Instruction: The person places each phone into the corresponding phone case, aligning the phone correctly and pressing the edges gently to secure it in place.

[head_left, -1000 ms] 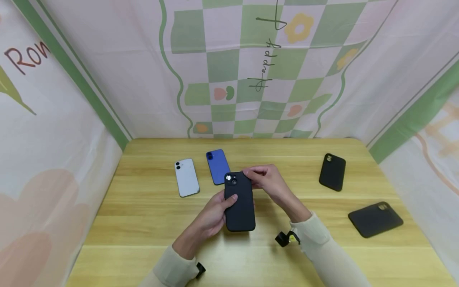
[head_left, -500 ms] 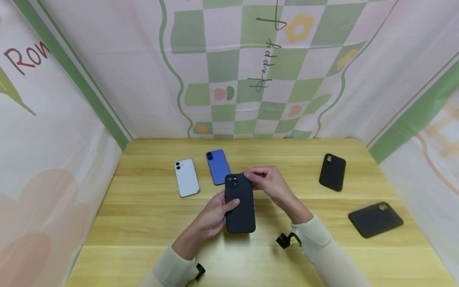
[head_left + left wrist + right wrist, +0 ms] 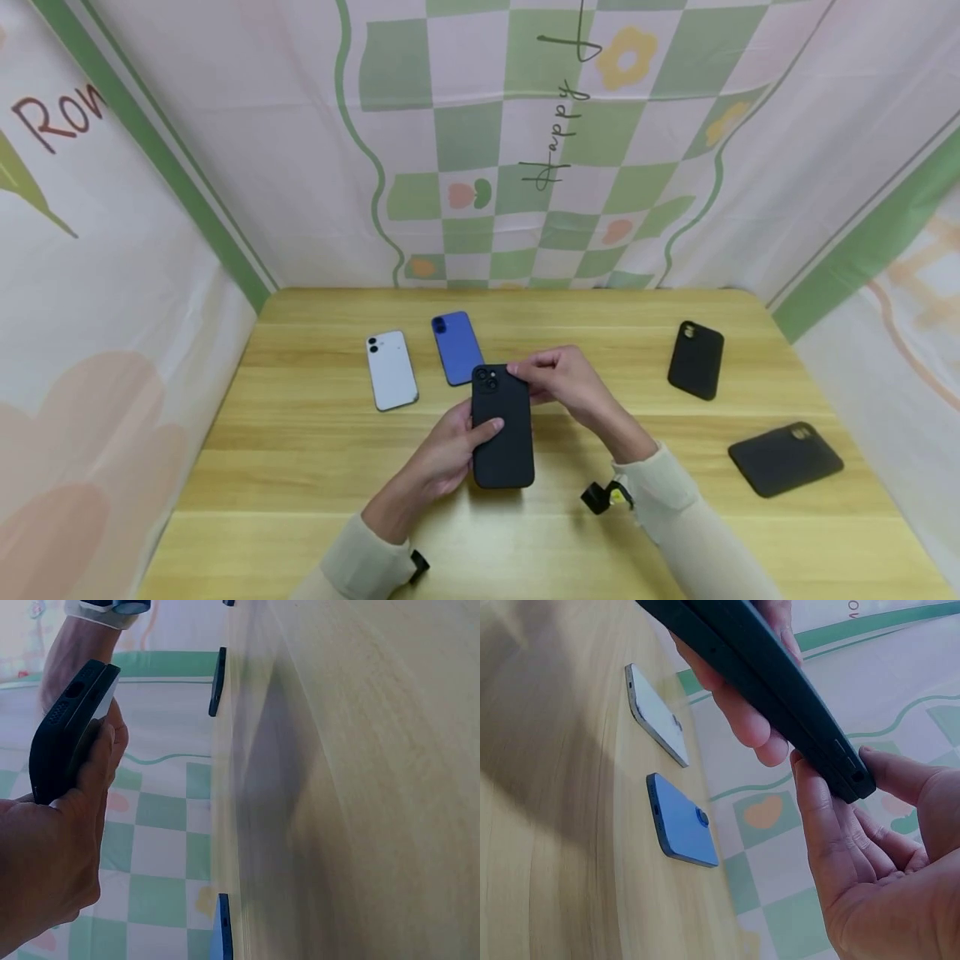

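One flat black phone with round corners and a dull black cover point(image 3: 504, 462) is up in the air, apart from the light brown wooden counter point(image 3: 315, 492) and over its middle. From far off, I have the left hand point(image 3: 450, 446) on its left long side, with the thumb across the back and the fingers curled around and grasping it. I have the right hand point(image 3: 566, 383) at its top right corner, with the thumb and fingers pinching it. I see round camera lenses near its top left corner, and a line runs along its side. I can't tell if the cover is all the way on. Behind it, a blue phone point(image 3: 455, 346) lies on the counter, and in the head view the black phone hides a bit of it. Just left of that lies a white phone point(image 3: 392, 373). Well off to the right, I see a black phone case with a camera hole point(image 3: 695, 362). Nearer to me, a second black phone case point(image 3: 783, 461) lies more sideways.
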`<state>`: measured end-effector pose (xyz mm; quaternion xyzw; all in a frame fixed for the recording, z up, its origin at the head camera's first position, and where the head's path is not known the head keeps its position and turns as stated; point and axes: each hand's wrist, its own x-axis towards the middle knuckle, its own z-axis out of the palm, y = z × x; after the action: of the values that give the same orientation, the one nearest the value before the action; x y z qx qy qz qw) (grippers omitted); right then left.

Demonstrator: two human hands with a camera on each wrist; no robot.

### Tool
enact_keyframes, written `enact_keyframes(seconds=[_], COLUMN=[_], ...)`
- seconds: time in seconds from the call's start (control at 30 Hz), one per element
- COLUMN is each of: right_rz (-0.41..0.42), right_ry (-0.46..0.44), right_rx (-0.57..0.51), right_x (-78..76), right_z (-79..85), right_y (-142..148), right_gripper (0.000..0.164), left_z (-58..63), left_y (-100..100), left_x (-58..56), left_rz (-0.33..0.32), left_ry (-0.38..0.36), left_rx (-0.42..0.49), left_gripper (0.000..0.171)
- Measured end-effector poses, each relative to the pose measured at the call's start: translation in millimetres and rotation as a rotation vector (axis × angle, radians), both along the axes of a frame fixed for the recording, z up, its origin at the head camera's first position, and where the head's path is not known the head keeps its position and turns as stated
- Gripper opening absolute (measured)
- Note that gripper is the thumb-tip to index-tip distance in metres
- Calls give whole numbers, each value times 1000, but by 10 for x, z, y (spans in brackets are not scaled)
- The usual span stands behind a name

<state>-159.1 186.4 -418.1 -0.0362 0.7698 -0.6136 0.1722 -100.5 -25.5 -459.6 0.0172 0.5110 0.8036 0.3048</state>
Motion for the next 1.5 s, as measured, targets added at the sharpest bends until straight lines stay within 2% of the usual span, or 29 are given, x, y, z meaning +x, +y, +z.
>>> enact_keyframes(seconds=[0.7, 0.93, 1.17, 1.3, 1.5], right_rz=[4, 10, 34, 54, 76], right_ry=[3, 20, 44, 71, 109], right_rx=[-5, -6, -12, -3, 49], right_x=[34, 29, 43, 58, 87], right_z=[-13, -33, -2, 27, 78], right_y=[0, 12, 10, 16, 16], right_gripper=[24, 23, 23, 23, 22], left_z=[2, 16, 17, 11, 3], left_y=[-5, -6, -27, -46, -97], left_x=[41, 46, 36, 21, -21], left_rz=[15, -1, -18, -37, -19], left_ry=[11, 38, 26, 40, 112], left_rx=[-37, -26, -18, -37, -136], left_gripper=[52, 52, 49, 48, 37])
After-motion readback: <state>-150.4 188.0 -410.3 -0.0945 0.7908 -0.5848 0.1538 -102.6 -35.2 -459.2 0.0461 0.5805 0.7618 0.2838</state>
